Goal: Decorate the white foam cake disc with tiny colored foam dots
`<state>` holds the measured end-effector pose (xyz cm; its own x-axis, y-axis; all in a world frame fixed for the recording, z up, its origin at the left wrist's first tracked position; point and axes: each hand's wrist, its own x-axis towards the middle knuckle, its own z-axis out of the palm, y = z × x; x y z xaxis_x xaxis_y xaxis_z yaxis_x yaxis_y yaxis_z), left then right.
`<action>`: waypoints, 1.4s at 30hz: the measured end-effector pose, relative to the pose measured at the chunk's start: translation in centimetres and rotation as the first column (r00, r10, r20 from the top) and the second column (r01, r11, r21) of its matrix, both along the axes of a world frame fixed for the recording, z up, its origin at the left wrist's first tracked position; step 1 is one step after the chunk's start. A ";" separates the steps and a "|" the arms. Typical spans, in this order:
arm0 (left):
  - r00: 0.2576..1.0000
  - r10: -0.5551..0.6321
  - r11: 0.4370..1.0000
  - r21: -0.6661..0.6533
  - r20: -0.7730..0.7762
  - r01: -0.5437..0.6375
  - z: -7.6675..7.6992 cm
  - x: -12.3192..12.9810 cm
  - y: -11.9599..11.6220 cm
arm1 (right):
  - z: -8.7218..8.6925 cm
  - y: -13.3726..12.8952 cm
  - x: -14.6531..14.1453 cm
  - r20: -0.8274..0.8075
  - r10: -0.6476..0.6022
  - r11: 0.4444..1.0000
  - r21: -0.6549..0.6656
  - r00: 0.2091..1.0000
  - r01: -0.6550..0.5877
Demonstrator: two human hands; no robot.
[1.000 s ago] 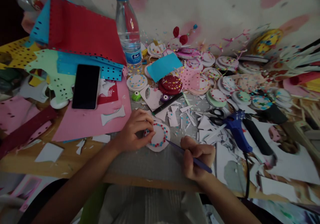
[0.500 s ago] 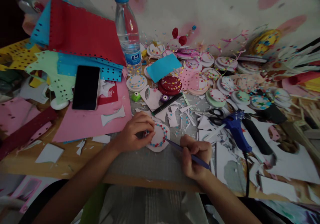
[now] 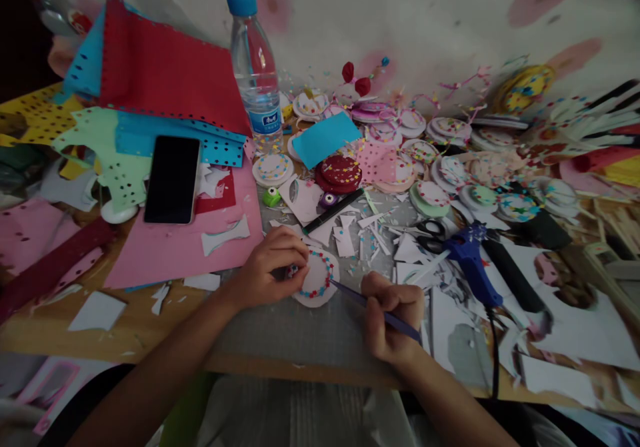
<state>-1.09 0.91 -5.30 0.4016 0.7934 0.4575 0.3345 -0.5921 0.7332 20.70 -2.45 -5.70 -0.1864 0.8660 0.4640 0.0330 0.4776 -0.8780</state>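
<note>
A round white piece [image 3: 316,279] lies on the grey mat, ringed with small red and blue stars. My left hand [image 3: 273,267] is closed at its left edge, thumb and fingertips on the rim and hiding part of the star ring. In my right hand [image 3: 393,314] is a slim purple tool, apparently tweezers [image 3: 353,294], gripped like a pen. Its tip meets the right side of the star ring. Just beyond the round piece lies a black pen [image 3: 333,211], near a green craft punch [image 3: 272,196] and a purple punch [image 3: 328,200].
A water bottle [image 3: 256,74] stands behind, beside punched foam sheets [image 3: 170,67]. A phone [image 3: 173,179] lies on pink sheet at left. Scissors [image 3: 433,232], a blue glue gun [image 3: 470,260] with its cord, and white scraps [image 3: 575,327] crowd the right. Decorated discs [image 3: 340,170] fill the back.
The view has shifted very slightly. Both hands keep nearly the same places, and the purple tool's tip stays at the right side of the star ring.
</note>
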 end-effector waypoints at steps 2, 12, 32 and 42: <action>1.000 0.001 1.000 0.004 -0.002 -0.001 0.0 0.0 0.0 | -0.1 0.0 0.0 -0.007 0.005 1.000 0.013 1.000 -0.005; 0.999 0.023 1.000 -0.007 -0.032 -0.023 0.1 -0.2 0.0 | 0.0 -0.2 -0.1 -0.011 -0.018 1.000 0.000 1.000 0.018; 1.000 0.022 0.999 -0.049 -0.007 -0.022 0.4 -1.2 -0.3 | 2.5 1.7 0.6 0.285 -0.038 0.995 -0.078 0.958 0.063; 0.953 0.192 0.935 0.338 -0.236 -0.105 0.5 -0.7 -0.9 | 3.8 3.8 -2.4 0.717 0.123 0.992 -0.081 0.686 -0.094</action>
